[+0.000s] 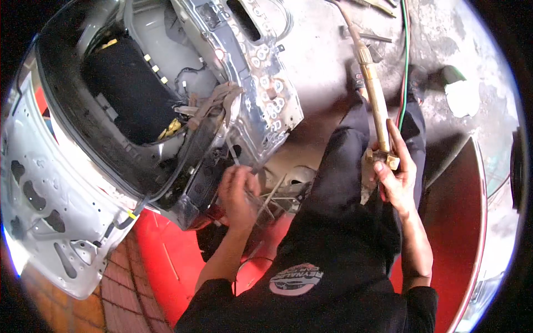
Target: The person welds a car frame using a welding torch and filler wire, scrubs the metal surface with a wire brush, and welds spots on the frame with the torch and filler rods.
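My right hand [398, 175] is wrapped round the valve end of a brass gas torch [377, 105]. The torch's tip points away from me, over the floor. My left hand [240, 191] is at the edge of the opened car body [202, 172], its fingers curled and a little blurred. A thin pale strip [232, 150] shows at those fingertips; whether they grip it is unclear. Just beyond lies a brown, crumpled rag or glove [216, 102] on the body edge. Bare metal with several round weld spots [272, 94] runs along the panel.
Green and red hoses [405, 61] run beside the torch. Metal tools [375, 38] lie on the concrete floor at the top. A red panel [458, 211] stands on my right, with more red bodywork [166, 244] on the left. A grey panel [50, 211] is at far left.
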